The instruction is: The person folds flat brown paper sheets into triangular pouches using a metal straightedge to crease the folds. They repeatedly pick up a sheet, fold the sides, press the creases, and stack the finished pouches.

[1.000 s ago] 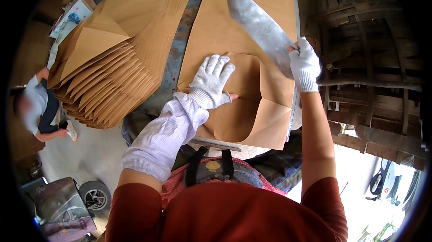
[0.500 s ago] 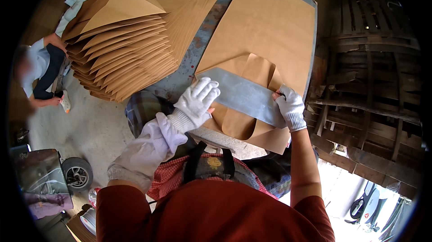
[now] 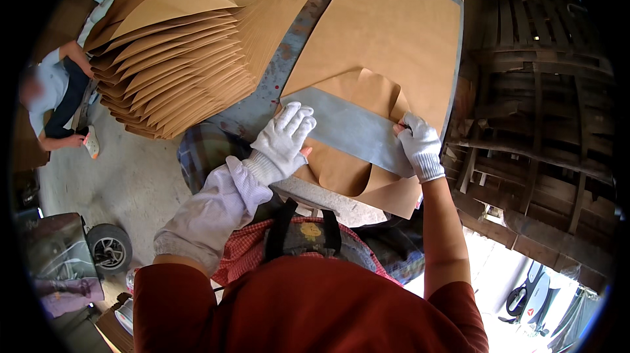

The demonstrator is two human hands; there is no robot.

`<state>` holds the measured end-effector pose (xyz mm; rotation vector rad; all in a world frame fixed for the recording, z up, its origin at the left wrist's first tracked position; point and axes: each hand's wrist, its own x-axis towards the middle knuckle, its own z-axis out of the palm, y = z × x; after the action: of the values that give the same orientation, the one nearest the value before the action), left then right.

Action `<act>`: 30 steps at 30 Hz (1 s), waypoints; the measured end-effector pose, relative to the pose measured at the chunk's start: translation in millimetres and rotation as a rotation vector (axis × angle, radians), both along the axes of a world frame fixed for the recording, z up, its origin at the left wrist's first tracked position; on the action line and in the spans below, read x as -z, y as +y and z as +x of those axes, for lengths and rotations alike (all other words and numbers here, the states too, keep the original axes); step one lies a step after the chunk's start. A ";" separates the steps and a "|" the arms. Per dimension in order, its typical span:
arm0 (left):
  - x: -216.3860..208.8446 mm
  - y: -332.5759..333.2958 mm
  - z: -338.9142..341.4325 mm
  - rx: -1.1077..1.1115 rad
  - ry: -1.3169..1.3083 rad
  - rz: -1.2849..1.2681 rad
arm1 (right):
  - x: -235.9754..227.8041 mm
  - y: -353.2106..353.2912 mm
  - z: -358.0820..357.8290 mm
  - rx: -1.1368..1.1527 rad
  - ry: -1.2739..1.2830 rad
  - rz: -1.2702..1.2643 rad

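Note:
A flat grey metal plate (image 3: 348, 126) lies slantwise across a partly folded brown paper sack (image 3: 351, 177) on the near part of the table. My left hand (image 3: 283, 137), in a white glove with the thumb tip bare, rests at the plate's left end with its fingers stretched out. At the other end, my right hand (image 3: 420, 147), also gloved, has its fingers curled closed at the plate's edge, beside a raised paper fold. Its grip is partly hidden by the glove. Beneath and beyond the plate spreads flat brown paper (image 3: 387, 21).
On the left of the blue-grey table (image 3: 279, 70) a tall stack of folded brown paper sacks (image 3: 177, 67) fans out. Another person (image 3: 59, 93) sits at the far left. Wooden slatwork (image 3: 531, 110) stands along the right side. A wheel (image 3: 109, 249) is at lower left.
The whole view has shifted slightly. My hands keep nearly the same places on the plate, and the paper fold by my right hand looks little changed.

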<state>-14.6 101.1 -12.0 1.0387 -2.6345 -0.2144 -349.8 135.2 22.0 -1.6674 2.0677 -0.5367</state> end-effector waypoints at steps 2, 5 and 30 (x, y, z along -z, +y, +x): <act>-6.2 -2.0 -0.8 0.023 0.010 0.012 | -4.8 -1.8 1.9 -0.017 0.097 0.020; -12.3 -2.6 -11.3 0.028 0.011 0.011 | -1.3 9.2 -0.3 -0.055 0.329 -0.172; -12.3 0.4 -19.6 0.056 -0.207 -0.060 | 21.3 30.8 20.1 -0.408 0.284 -0.362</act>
<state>-34.3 101.5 0.3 1.0177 -2.8380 -0.0409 -329.7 166.0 0.7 -2.4258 1.8023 -0.5857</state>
